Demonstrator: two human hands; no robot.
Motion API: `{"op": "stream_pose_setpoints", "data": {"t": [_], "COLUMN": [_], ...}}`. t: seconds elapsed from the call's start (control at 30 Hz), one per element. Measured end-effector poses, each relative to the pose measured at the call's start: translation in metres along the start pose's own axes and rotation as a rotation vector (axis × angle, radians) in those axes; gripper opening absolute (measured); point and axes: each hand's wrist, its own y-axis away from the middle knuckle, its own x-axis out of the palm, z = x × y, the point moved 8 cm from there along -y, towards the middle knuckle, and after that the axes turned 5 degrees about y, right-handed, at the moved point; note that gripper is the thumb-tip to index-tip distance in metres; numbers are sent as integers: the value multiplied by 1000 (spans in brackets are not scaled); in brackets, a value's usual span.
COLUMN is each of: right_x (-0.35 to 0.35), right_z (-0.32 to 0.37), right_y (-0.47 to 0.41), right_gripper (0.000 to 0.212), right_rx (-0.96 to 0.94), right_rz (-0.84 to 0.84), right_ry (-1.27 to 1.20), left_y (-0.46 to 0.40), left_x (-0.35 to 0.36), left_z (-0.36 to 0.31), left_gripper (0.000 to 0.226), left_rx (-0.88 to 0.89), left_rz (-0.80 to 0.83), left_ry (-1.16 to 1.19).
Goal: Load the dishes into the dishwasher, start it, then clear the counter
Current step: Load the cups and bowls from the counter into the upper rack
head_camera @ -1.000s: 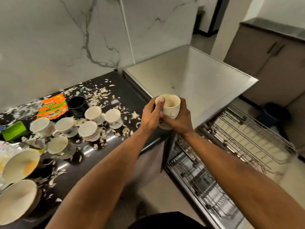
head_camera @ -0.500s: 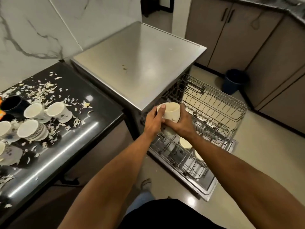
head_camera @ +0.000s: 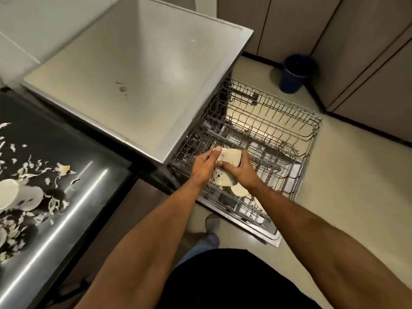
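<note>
Head view: both hands (head_camera: pixel 225 169) around a cream cup (head_camera: pixel 229 157) over dishwasher rack (head_camera: pixel 267 130), beige floor (head_camera: pixel 345 186).

Brushed steel dishwasher (head_camera: pixel 142 70), wire metal rack (head_camera: pixel 278 121), glossy dark counter (head_camera: pixel 73 181), glazed cup (head_camera: pixel 230 157)

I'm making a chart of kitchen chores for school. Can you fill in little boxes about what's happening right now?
Held thing: cream cup with a saucer under it
Left hand: thumb on the cup's rim, grip on the cup and saucer
Right hand: fingers curled round the cup
Where: over the pulled-out wire rack of the open dishwasher
Already in lower rack: pale dishes
Counter: white scraps, more dishes at the left edge
Floor: dark blue bin
</note>
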Motion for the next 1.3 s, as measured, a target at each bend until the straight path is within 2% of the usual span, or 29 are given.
{"op": "stream_pose_setpoints", "data": {"t": [0.17,0.33,0.4,0.5,0.6,0.67,0.77,0.83,0.9,0.97,1.03,1.13,1.2,1.3], "right_x": [6,2,4,10,19,23,33,40,42,35,16,-20,-19,-12], "right_z": [-12,-30,-40,-58,-65,-74,-87,-89,-87,-89,-90,-72,-68,-90], "right_y": [-22,-38,-45,-54,-60,-63,-64,-64,-65,-68,-72,-80,-73,-61], "right_gripper": [81,64,64,58,48,54,63,54,50,52,52,48,46,47], "right_rx": [144,318,400,507,532,577,671,719,745,761,698,288,107,109], "right_rz": [44,19,51,72,120,121,129,156,190,179,103,15,113,277], "right_ry": [-46,-83,-136,-245,-342,-377,-434,-515,-547,-410,-82,688,943,1066], "left_y": [-32,-54,-56,-61,-60,-62,-68,-70,-69,-70,-73,-80,-83,-89], "left_x": [-4,2,5,8,14,16,9,7,10,11,9,2,0,1], "left_z": [14,20,23,35,46,62,73,66,60,59,61,63,63,69], "left_gripper": [43,41,42,56,72,89,103,96,88,84,82,82,83,81], "left_rx": [-103,-148,-168,-188,-192,-225,-174,-80,-44,-36,-40,-81,-93,-126], "left_rz": [27,79,95,129,184,217,143,62,6,-2,17,58,94,145], "left_ry": [-112,-150,-129,-161,-220,-230,-494,-639,-674,-735,-822,-925,-994,-1087]}}
